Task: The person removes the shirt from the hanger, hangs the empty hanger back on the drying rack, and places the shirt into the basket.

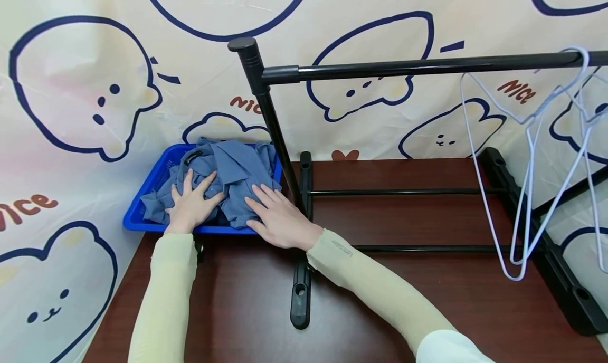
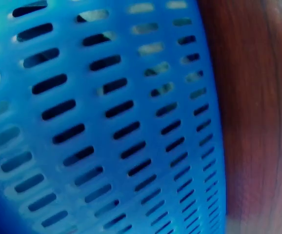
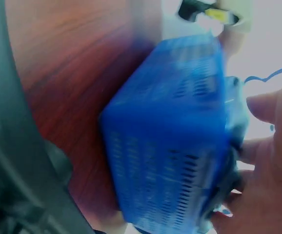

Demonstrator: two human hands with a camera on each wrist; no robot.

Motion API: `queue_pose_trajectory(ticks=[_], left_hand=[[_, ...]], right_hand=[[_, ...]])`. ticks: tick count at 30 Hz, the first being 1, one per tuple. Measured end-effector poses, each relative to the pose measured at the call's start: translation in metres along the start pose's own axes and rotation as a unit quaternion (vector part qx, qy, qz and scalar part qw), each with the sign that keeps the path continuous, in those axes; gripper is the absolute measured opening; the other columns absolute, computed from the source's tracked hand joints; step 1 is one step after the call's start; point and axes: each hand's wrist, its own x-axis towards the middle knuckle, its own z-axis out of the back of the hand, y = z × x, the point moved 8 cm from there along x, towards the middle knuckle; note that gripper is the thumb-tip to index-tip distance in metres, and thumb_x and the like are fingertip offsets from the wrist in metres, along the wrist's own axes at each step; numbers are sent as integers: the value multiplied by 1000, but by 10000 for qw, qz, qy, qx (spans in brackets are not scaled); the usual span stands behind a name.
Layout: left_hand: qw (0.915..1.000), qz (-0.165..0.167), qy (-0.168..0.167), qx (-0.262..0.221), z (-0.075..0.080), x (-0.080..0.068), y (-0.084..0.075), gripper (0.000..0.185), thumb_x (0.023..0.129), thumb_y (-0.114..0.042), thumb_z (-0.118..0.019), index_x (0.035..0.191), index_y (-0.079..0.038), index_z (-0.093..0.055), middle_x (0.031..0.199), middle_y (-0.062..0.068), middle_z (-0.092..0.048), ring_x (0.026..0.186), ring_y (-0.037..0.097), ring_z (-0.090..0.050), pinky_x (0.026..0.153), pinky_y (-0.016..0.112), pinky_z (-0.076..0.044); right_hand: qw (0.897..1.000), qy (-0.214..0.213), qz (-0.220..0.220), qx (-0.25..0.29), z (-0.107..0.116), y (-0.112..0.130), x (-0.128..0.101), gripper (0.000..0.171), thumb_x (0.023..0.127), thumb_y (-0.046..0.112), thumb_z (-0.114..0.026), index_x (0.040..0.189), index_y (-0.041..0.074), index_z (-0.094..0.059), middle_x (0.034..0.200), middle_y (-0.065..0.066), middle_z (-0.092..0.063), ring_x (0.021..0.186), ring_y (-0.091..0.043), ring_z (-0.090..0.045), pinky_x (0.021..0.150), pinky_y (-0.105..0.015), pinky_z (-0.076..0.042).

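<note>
A crumpled blue-grey garment (image 1: 247, 173) fills the blue plastic basket (image 1: 138, 215) and rises above its rim. My left hand (image 1: 190, 204) rests on the cloth toward the front left, its fingers spread apart. At the front right, my right hand (image 1: 280, 218) lies over the cloth and the basket edge with fingers extended. In the left wrist view the slotted basket wall (image 2: 99, 141) fills most of the picture, and the hand is out of sight. The right wrist view shows part of my right hand (image 3: 268, 165) beside the basket (image 3: 165, 136).
Right of the basket stands a black rack with an upright post (image 1: 273, 120), a top bar (image 1: 399, 67) and a foot (image 1: 300, 294) on the brown table (image 1: 252, 305). Several white hangers (image 1: 527, 194) hang from the bar at right. A patterned curtain (image 1: 199, 83) hangs behind.
</note>
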Motion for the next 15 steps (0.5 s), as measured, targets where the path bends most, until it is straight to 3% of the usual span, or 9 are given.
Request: queue_pose_trajectory(ticks=[5, 8, 11, 15], left_hand=[[9975, -143, -663, -182, 19, -9, -7, 77, 96, -65, -53, 159, -24, -38, 168, 21, 3, 141, 64, 16, 84, 92, 2], [9926, -267, -1139, -335, 38, -20, -16, 72, 94, -62, -58, 152, -20, -50, 167, 22, -5, 143, 59, 18, 85, 90, 10], [9838, -469, -1656, -492, 61, -33, -31, 66, 94, -55, -62, 147, -17, -54, 167, 21, -14, 147, 52, 17, 90, 86, 15], [9655, -857, -2354, -710, 91, -52, -58, 62, 98, -48, -61, 152, -20, -51, 165, 15, -25, 152, 43, 5, 101, 80, 12]], right_hand=[[9919, -166, 211, 1240, 17, 2, -34, 74, 105, 56, -44, 162, 12, -26, 170, -5, -5, 154, -18, 3, 120, -35, -9], [9837, -265, 173, 1772, 30, -2, -55, 78, 103, 61, -45, 163, 16, -24, 170, 1, -7, 153, -12, -1, 120, -37, -15], [9748, -446, 51, 2185, 48, -10, -76, 77, 101, 62, -47, 163, 22, -25, 169, 5, -14, 152, -8, -12, 118, -39, -22], [9660, -924, 2, 2415, 78, -26, -100, 70, 102, 58, -50, 161, 24, -32, 165, 7, -26, 148, -10, -24, 117, -43, -27]])
